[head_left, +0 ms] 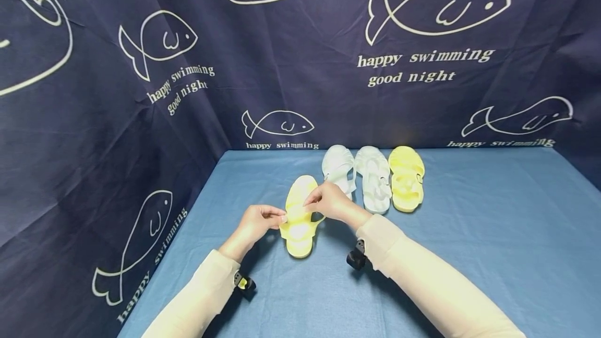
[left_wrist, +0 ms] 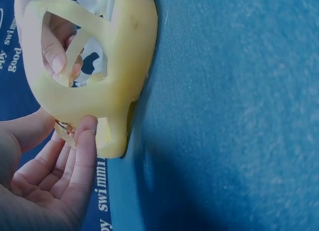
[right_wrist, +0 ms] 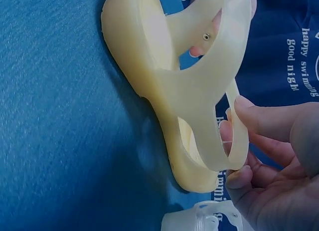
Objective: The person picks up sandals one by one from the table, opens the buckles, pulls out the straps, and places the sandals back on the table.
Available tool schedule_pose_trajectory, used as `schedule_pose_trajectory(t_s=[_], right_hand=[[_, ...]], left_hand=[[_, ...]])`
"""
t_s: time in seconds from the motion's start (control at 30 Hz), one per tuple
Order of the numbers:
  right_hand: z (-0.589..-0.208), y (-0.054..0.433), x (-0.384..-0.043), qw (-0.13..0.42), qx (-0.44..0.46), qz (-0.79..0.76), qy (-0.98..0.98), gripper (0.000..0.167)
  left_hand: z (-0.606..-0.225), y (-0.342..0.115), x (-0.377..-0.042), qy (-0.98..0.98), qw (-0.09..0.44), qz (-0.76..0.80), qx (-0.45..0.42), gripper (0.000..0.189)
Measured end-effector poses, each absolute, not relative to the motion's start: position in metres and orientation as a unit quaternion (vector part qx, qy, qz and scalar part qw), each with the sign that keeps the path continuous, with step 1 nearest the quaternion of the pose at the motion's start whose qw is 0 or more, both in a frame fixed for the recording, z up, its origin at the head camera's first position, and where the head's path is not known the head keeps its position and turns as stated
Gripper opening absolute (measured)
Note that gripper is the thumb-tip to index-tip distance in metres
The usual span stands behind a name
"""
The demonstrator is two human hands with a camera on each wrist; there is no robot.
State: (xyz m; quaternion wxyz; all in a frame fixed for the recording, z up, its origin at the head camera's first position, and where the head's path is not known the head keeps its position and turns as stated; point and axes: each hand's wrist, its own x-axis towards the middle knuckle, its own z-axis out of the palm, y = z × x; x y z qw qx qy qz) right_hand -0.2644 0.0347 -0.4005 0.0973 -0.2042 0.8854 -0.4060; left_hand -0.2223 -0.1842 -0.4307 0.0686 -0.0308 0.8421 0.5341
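A pale yellow sandal [head_left: 299,231] lies on the blue table between both hands. My left hand [head_left: 255,221] is at its left side. In the left wrist view, the thumb and fingers pinch the strap end by a small metal buckle [left_wrist: 65,126]. From the other side, my right hand [head_left: 332,202] reaches in. The right wrist view shows its thumb and fingers holding the looped back strap [right_wrist: 238,151]. The sole [right_wrist: 144,86] rests along the cloth.
Two white sandals [head_left: 338,162] [head_left: 373,171] and a second yellow sandal [head_left: 406,177] stand in a row at the back, right of the held one. A navy curtain [head_left: 291,67] with fish drawings hangs behind and to the left. Blue cloth [head_left: 469,233] covers the table.
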Motion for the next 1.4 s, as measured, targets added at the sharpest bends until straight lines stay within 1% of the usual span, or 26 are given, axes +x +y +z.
schedule_pose_trajectory(t_s=[0.43, 0.7, 0.87, 1.13, 1.4], right_hand=[[-0.397, 0.046, -0.266, 0.074, -0.208, -0.407, 0.887, 0.008], [-0.395, 0.05, -0.263, 0.085, -0.204, -0.417, 0.882, 0.009], [-0.398, 0.055, -0.265, 0.066, -0.209, -0.404, 0.888, 0.01], [-0.398, 0.059, -0.266, 0.061, -0.191, -0.418, 0.886, 0.011], [-0.396, 0.057, -0.267, 0.059, -0.172, -0.43, 0.884, 0.009]], left_hand=[[-0.43, -0.183, -0.222, 0.848, 0.07, 0.525, -0.037, 0.014], [-0.431, -0.182, -0.22, 0.848, 0.065, 0.525, -0.039, 0.013], [-0.431, -0.182, -0.218, 0.841, 0.06, 0.536, -0.041, 0.014], [-0.429, -0.184, -0.217, 0.839, 0.065, 0.539, -0.036, 0.011], [-0.43, -0.184, -0.217, 0.841, 0.065, 0.536, -0.033, 0.013]])
